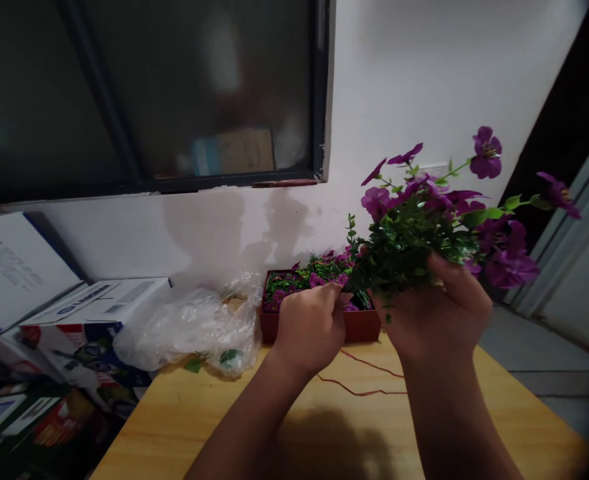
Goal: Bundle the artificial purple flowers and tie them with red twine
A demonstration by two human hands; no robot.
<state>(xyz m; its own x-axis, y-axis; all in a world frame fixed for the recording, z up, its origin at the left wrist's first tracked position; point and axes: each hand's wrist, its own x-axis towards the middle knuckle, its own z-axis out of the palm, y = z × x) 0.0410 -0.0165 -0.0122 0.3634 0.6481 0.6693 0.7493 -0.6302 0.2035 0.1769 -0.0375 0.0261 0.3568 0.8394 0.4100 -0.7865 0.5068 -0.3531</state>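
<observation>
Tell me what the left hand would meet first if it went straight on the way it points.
Probably the red planter box with purple flowers, right ahead of the left hand; its fingers seem already at the rim, though depth is unclear.

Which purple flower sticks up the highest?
The single purple bloom at the bunch's upper right, above the right hand. It tops a long thin stem, higher than every other flower.

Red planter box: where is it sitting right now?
In the head view, the red planter box sits at the wooden table's far edge, against the wall, right of the plastic bag, behind the left hand.
</observation>
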